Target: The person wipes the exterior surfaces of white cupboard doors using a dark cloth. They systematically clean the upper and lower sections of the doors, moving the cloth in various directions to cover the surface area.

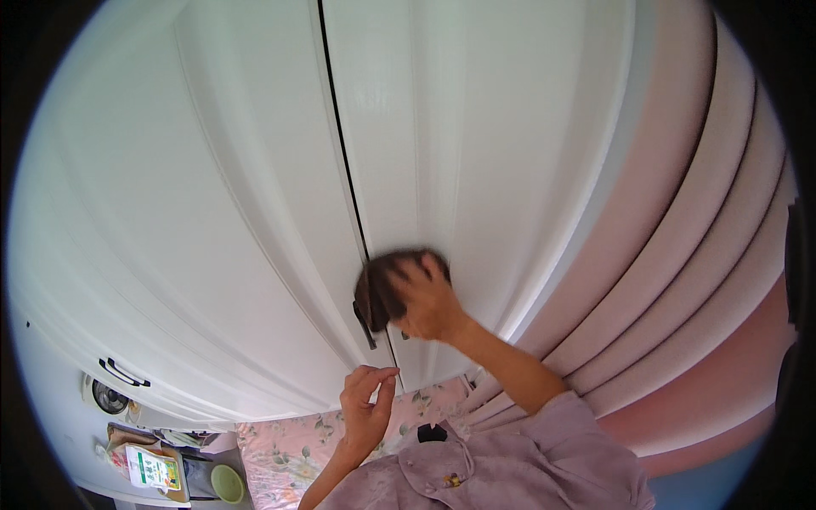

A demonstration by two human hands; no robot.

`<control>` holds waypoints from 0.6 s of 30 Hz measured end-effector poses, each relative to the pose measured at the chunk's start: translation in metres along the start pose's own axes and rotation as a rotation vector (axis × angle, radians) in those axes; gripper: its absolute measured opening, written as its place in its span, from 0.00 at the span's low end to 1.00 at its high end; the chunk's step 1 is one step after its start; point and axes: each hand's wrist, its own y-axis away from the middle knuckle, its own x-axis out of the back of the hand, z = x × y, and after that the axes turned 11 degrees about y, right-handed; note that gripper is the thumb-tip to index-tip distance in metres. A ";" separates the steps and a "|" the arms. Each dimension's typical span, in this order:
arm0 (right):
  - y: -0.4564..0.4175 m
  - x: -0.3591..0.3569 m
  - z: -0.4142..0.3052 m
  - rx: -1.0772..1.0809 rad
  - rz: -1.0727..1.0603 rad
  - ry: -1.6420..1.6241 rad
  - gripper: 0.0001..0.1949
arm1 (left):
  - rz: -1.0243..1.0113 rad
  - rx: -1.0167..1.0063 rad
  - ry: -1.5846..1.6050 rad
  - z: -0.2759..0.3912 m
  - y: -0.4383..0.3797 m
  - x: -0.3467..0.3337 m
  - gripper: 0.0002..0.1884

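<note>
A dark brown cloth [377,296] is bunched under my right hand [428,296], which presses it to the white wardrobe doors. The cloth lies over the dark gap [347,166] between the two doors, just above a black door handle [365,326]. Both hand and cloth are blurred. Part of a second handle [405,335] shows under my right wrist. Lower down, my left hand [364,403] is raised before the doors' bottom part, loosely curled, thumb tip close to the forefinger. I see nothing in it.
Pink floral bedding [287,459] spreads below the doors. A ribbed pink padded panel [637,287] curves along the right. At lower left are a fan [108,396], a printed package [152,468], a pale green basin [227,483] and more black handles [124,373].
</note>
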 end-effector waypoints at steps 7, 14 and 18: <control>0.007 -0.008 0.008 0.034 0.077 0.146 0.09 | -0.052 -0.052 -0.004 -0.002 -0.004 -0.003 0.06; -0.153 0.074 0.034 -0.040 0.339 0.179 0.09 | 0.004 -0.059 0.045 0.007 -0.008 0.003 0.06; -0.232 0.112 0.064 0.006 0.475 0.248 0.11 | 0.057 0.000 0.036 -0.003 -0.003 0.010 0.07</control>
